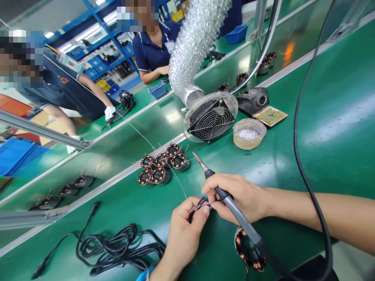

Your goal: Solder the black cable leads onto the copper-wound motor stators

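My right hand (pixel 241 195) grips a soldering iron (pixel 241 218), whose metal tip points up and away to the left. Its thumb and fingertip also meet at the ends of thin wires (pixel 199 203). Those wires are pinched between the thumb and fingers of my left hand (pixel 184 228), and the fingers partly hide them. A thin strand of solder wire (pixel 178 180) runs from near my left hand towards the back. Below the iron lies a copper-wound motor stator (pixel 238 244), partly covered by its handle. Black power cords (pixel 111 248) lie coiled left of my left hand.
Several more stators (pixel 159 175) stand near the metal rail. Behind them are a fume extractor fan (pixel 212 123) on a foil duct, a round solder-scrap dish (pixel 249 142) and an iron stand (pixel 254 101). A black cable (pixel 297 136) hangs at right. Two co-workers are across the bench.
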The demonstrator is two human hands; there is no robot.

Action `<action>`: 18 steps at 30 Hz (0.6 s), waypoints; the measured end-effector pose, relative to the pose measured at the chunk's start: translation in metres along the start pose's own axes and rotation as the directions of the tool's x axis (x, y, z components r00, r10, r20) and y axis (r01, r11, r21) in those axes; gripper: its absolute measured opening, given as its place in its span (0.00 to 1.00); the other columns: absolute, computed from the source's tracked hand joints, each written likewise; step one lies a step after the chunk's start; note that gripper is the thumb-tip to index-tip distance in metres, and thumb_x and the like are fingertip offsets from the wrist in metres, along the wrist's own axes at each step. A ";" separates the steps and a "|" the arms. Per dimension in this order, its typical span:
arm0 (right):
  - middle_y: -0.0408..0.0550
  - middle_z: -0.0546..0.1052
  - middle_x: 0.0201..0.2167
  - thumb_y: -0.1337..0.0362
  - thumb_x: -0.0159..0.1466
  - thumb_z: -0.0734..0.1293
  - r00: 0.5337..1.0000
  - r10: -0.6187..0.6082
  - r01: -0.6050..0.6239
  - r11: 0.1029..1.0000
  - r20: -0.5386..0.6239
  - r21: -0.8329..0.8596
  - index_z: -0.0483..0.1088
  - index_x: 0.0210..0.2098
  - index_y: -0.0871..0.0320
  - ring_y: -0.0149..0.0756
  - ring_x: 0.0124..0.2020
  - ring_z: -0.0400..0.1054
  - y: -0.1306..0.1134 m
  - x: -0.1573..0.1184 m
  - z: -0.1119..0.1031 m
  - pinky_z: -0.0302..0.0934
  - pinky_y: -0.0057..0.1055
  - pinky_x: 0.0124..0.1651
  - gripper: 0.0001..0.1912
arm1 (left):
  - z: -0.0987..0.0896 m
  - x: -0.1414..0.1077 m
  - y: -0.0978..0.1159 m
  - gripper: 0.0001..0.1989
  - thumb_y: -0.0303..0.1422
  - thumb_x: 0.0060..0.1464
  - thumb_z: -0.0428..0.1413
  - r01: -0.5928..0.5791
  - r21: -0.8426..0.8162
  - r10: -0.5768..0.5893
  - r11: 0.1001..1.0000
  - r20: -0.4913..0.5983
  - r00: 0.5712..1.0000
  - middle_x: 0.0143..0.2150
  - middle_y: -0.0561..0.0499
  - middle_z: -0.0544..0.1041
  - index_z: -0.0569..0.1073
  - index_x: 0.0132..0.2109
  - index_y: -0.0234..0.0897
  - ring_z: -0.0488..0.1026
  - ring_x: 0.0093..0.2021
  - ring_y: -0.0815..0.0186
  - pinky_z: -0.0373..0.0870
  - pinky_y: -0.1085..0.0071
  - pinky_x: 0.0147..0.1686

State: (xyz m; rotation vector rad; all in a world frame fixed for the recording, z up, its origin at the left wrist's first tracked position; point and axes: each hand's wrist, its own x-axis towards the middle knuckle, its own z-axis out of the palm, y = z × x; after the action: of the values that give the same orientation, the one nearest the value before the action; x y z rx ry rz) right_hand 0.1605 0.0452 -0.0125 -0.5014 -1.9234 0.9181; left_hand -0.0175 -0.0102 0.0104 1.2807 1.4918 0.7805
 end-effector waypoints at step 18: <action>0.39 0.69 0.29 0.76 0.56 0.60 1.000 0.006 -0.006 1.000 -0.012 0.000 0.62 0.44 0.56 0.26 0.27 0.64 0.000 0.000 0.002 0.61 0.23 0.31 0.17 | 0.006 -0.002 -0.003 0.16 0.40 0.58 0.54 -0.035 0.110 0.040 0.993 -0.044 0.998 0.24 0.53 0.70 0.78 0.31 0.34 0.61 0.26 0.68 0.60 0.75 0.27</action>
State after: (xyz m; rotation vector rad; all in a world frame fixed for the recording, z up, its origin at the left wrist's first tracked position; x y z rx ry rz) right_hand 0.1592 0.0442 -0.0130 -0.5120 -1.9121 0.9166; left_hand -0.0125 -0.0132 0.0062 1.3838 1.5693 0.7657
